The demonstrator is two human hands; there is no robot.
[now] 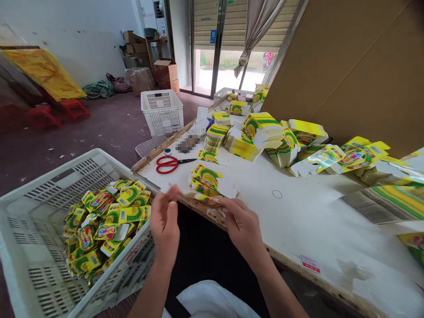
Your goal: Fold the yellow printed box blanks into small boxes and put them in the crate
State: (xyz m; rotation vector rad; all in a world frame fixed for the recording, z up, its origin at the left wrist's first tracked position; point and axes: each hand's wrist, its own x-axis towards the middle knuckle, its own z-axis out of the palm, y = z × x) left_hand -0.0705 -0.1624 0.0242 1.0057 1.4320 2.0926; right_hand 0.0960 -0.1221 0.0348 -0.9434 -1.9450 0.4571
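My right hand [241, 221] pinches one end of a flat yellow-and-green printed carton [207, 199] at the table's front edge. Near the carton's other end is my left hand [165, 225], fingers half curled and slightly blurred, thumb apart from them; I see nothing held in it. Just beyond the carton lies a small stack of similar flat cartons [205, 179] on the table. Red-handled scissors [168, 164] rest behind my left hand, with a small white-and-blue roll [168, 152] beside them.
At my left stands a white plastic crate [36, 225] holding many filled yellow cartons [109, 216]. Stacks of flat cartons [243, 143] spread along the far side of the white table [278, 221]. Another white crate [162, 115] stands on the floor beyond. A large brown board [347, 66] rises behind the table.
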